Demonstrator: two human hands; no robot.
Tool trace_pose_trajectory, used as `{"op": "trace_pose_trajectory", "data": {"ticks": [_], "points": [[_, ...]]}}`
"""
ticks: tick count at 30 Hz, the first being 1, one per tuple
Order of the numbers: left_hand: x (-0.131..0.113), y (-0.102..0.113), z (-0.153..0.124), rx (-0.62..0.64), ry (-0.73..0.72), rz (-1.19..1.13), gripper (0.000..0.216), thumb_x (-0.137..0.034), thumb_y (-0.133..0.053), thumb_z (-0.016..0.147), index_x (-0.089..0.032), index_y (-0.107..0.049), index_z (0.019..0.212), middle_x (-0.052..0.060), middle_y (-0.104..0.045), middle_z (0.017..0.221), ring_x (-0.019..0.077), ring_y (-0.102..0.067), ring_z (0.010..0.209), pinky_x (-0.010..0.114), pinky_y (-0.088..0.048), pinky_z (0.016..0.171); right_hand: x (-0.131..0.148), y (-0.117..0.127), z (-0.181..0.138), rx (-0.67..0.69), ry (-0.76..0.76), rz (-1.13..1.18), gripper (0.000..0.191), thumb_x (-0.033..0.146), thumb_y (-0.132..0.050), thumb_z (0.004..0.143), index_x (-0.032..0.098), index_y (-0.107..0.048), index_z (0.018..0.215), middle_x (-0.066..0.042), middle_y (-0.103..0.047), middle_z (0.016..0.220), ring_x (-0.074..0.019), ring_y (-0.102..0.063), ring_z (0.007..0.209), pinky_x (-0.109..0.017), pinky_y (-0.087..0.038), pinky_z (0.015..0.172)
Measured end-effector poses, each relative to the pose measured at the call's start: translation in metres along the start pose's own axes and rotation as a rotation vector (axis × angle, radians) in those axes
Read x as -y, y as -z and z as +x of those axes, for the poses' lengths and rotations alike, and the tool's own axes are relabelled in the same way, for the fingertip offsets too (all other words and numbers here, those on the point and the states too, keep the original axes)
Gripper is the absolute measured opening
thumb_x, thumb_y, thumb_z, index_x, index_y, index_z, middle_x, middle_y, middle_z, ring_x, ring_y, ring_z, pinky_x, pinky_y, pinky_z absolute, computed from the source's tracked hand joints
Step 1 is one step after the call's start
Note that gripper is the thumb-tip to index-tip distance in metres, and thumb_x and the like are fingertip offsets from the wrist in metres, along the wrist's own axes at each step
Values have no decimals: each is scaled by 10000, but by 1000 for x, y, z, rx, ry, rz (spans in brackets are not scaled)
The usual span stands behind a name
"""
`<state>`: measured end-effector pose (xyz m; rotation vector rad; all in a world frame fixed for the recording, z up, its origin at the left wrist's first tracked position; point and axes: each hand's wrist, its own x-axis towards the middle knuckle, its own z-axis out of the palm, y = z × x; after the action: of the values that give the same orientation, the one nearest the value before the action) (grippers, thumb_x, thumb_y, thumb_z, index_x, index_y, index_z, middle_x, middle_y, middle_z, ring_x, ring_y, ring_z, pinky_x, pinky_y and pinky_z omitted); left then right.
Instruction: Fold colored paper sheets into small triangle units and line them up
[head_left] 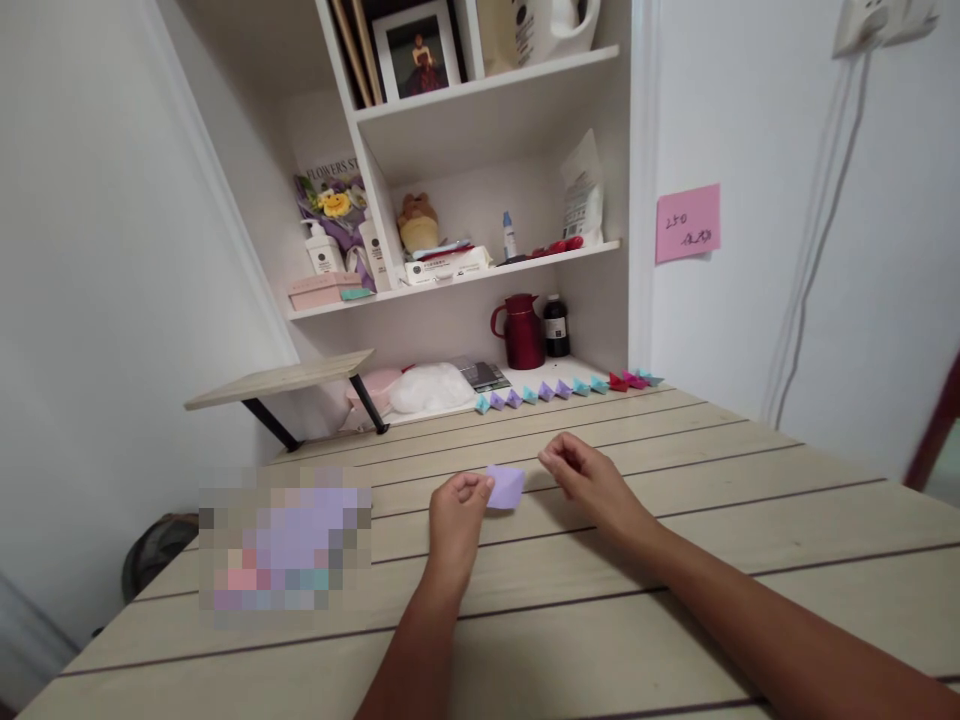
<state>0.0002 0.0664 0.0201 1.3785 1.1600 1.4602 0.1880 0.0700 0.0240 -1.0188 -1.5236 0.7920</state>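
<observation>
While the left hand (457, 512) pinches the purple paper (508, 488) by its left edge over the desk (555, 650) in the head view, the curled right hand (592, 485) hangs apart, fingertip contact unclear. A light edge grip should avoid stray creases.

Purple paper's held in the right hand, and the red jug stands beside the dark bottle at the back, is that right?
Not quite: the head view shows the purple paper held in the left hand, not the right hand. The red jug does stand beside the dark bottle at the back.
</observation>
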Motion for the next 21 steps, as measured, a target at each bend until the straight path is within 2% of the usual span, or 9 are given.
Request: {"op": "trace_pose_trajectory", "data": {"ticks": [2,3,5,7,10,14,18,21], "points": [[2,1,2,-37,-60,28,203,-357,-684,706,-154,-681,719,58,-725,751,176,-642,677,251,-458,636,0,-2,-2,112,-162,104,388,529,-510,857,184,-540,683,48,-487,537,-91,-425,444,-237,-327,461],[2,1,2,-45,-109,82,184,-349,-677,713,-166,-688,720,54,-722,754,185,-640,697,265,-460,656,1,-4,-3,189,-231,184,412,557,-510,849,176,-553,697,35,-528,560,-89,-452,437,-236,-341,456],[2,0,1,-62,-243,265,122,-317,-681,715,-197,-701,699,42,-713,755,205,-629,750,311,-458,731,2,-8,-4,295,-271,342,388,552,-583,809,164,-593,795,-3,-620,694,-106,-558,524,-242,-414,516],[1,-2,-1,-83,-385,457,56,-274,-700,711,-227,-708,680,29,-705,746,217,-611,793,362,-427,824,3,-10,-4,329,-232,428,362,492,-693,743,162,-604,862,-15,-645,767,-128,-615,639,-257,-460,613],[-2,-4,-4,-69,-521,592,24,-231,-713,728,-250,-710,715,16,-711,762,219,-598,827,400,-380,889,2,-10,-2,324,-181,431,383,429,-779,660,165,-605,876,1,-632,719,-137,-606,659,-284,-473,665],[-3,-4,-5,-22,-582,654,42,-205,-707,755,-244,-697,744,19,-719,855,216,-595,883,393,-384,877,-1,-9,0,284,-131,370,361,422,-767,663,170,-601,860,15,-606,683,-124,-559,604,-292,-473,646],[-4,-4,-7,-13,-614,727,91,-158,-714,745,-246,-698,761,23,-684,942,213,-589,937,404,-381,904,-2,-10,-1,312,-69,257,273,369,-727,710,169,-613,856,40,-550,646,-112,-519,584,-257,-441,592],[-4,-6,-9,-34,-647,722,127,-126,-692,748,-248,-701,784,44,-641,1052,226,-573,1012,430,-378,940,-1,-11,-2,308,-35,244,250,363,-711,725,175,-616,859,32,-569,689,-120,-537,615,-266,-456,615]]}}
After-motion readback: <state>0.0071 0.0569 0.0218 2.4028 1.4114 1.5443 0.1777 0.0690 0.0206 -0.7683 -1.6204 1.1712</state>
